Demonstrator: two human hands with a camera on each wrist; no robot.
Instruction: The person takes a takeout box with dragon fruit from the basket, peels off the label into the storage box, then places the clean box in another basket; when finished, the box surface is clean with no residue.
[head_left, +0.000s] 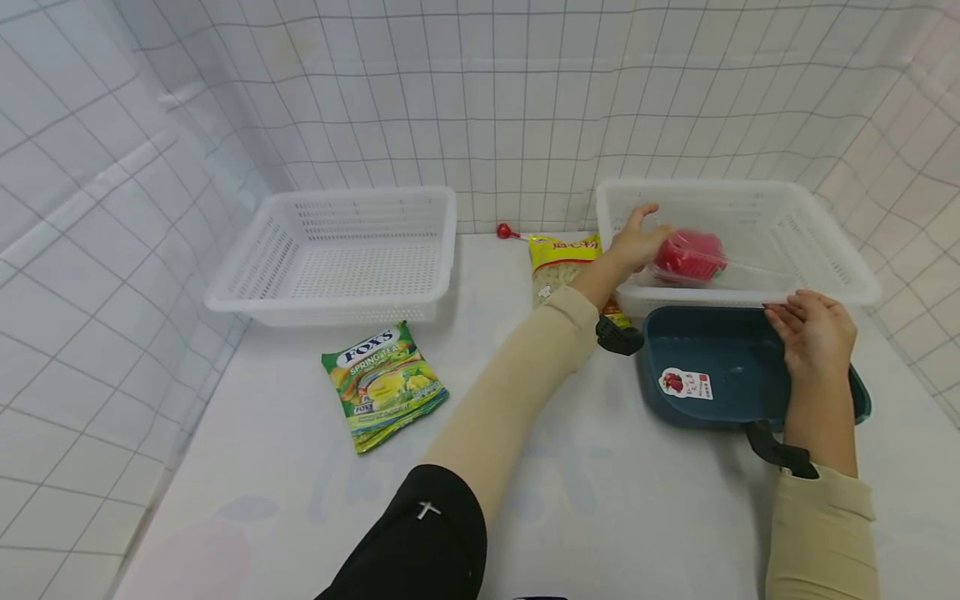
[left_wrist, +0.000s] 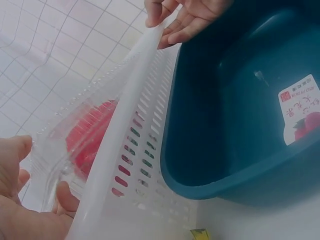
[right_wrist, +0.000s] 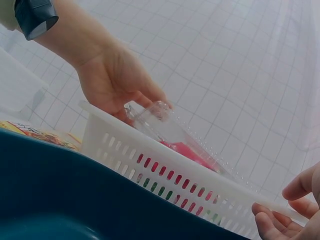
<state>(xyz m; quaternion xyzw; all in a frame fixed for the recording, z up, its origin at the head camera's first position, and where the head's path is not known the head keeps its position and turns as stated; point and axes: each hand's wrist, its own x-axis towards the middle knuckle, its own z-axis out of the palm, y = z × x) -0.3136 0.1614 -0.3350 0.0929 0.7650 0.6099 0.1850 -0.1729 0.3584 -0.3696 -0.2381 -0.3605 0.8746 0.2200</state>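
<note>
A clear plastic box (head_left: 690, 257) with bright pink-red fruit inside sits in the right white basket (head_left: 832, 242), toward its left end. My left hand (head_left: 637, 244) reaches over the basket's left side and holds the box by its end; in the left wrist view, thumb and fingers bracket the clear box (left_wrist: 55, 145), which tilts above the rim. At the basket's front rim, my right hand (head_left: 819, 337) pinches the edge between thumb and fingers, also visible in the right wrist view. Below that hand stands a dark teal basin (head_left: 738, 354) with a dragon fruit sticker (head_left: 686, 383).
Another white basket (head_left: 360, 304) stands at the back left. In front of it lie green FOX'S candy bags (head_left: 386, 383). Between the baskets are a yellow-topped food bag (head_left: 558, 258), partly behind my left arm, and a red lollipop (head_left: 505, 231). Grid-patterned cloth encloses the table.
</note>
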